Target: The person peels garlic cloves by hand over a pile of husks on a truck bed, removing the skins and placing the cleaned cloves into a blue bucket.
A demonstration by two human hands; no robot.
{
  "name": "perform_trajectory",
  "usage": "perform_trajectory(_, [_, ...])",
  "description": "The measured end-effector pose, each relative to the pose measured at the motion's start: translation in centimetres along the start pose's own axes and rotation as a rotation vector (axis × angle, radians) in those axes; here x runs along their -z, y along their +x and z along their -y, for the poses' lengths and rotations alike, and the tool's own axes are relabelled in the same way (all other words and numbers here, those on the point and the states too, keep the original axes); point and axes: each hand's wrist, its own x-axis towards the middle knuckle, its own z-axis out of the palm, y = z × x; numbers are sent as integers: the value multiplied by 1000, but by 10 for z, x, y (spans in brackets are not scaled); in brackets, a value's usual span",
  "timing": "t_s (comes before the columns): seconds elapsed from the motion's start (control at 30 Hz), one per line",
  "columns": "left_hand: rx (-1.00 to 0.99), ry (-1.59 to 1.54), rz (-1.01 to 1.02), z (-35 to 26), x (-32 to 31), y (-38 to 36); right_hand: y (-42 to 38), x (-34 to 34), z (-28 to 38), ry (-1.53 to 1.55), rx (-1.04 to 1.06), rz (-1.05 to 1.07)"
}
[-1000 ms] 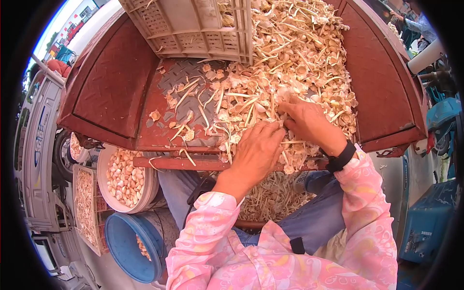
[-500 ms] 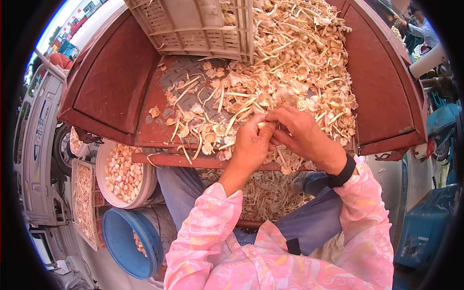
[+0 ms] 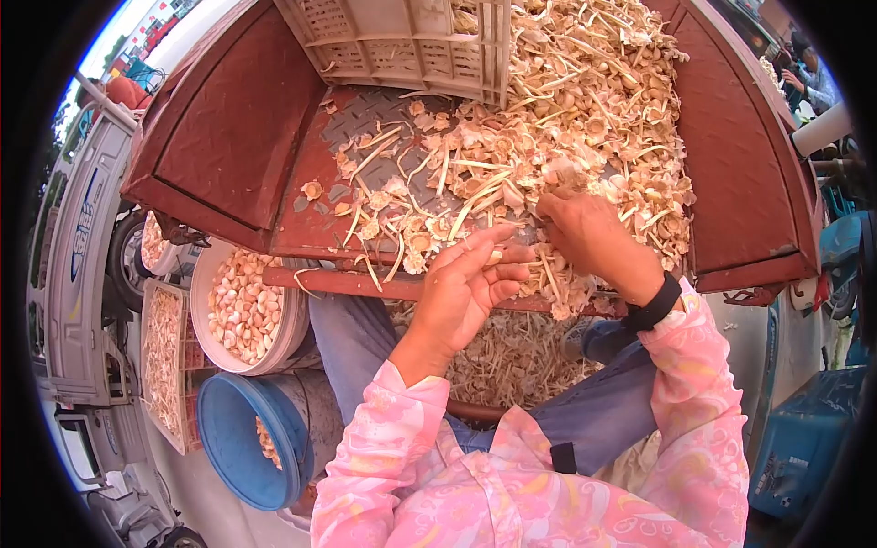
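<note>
My left hand [image 3: 464, 290] is turned palm up over the front edge of the red truck bed, its fingers curled. A small pale garlic clove [image 3: 495, 258] shows among these fingers. To its right, my right hand [image 3: 594, 236] reaches down into the heap of garlic cloves and skins [image 3: 585, 119]. Its fingers are bent together at some papery skin; what lies in them is hidden. Several long dry stalks [image 3: 475, 196] lie just beyond my left hand.
A white plastic crate [image 3: 402, 46] stands tilted at the back of the bed. At lower left are a white bucket of cloves [image 3: 203, 315], a blue bucket [image 3: 215, 457] with some cloves, and a crate of scraps [image 3: 163, 365]. A person [image 3: 813, 82] is at upper right.
My hands have parted. The left has turned palm up with the clove in it, and the right has moved right and up onto the heap. The view has shifted slightly.
</note>
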Motion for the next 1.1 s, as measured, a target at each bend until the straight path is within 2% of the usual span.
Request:
perform_trajectory(0.03, [-8, 52, -33, 0, -1, -1, 0, 4, -3, 154, -31, 7])
perform_trajectory(0.13, [-27, 186, -93, 5, -5, 0, -3, 1, -9, 1008, -193, 31])
perform_trajectory(0.27, [-68, 328, -110, 16, -11, 7, -9, 10, 5, 1308, -212, 79])
perform_trajectory(0.4, [-268, 547, -162, 29, -16, 11, -11, 3, 10, 1330, -113, 48])
perform_trajectory(0.5, [-308, 595, -160, 31, -18, 11, -14, 11, 25, 759, 47, -97])
perform_trajectory(0.6, [-244, 446, -134, 28, -9, 6, -15, 11, 35, 715, 83, -158])
perform_trajectory(0.67, [-227, 235, -112, 23, -3, -1, -16, 13, 34, 886, 74, -162])
perform_trajectory(0.7, [-226, 202, -40, 17, -1, -6, -15, 14, 31, 970, 74, -164])
perform_trajectory(0.83, [-265, 212, -33, 5, 4, -25, -13, 17, 17, 884, -81, -175])
perform_trajectory(0.93, [-284, 187, 6, -4, 14, -48, -11, 8, 9, 844, -53, -202])
perform_trajectory(1.0, [-317, 136, -47, -16, 26, -79, -13, 7, 12, 950, -65, -170])
perform_trajectory(1.1, [-442, 21, -162, -43, 51, -148, -17, 5, 10, 895, -50, -126])
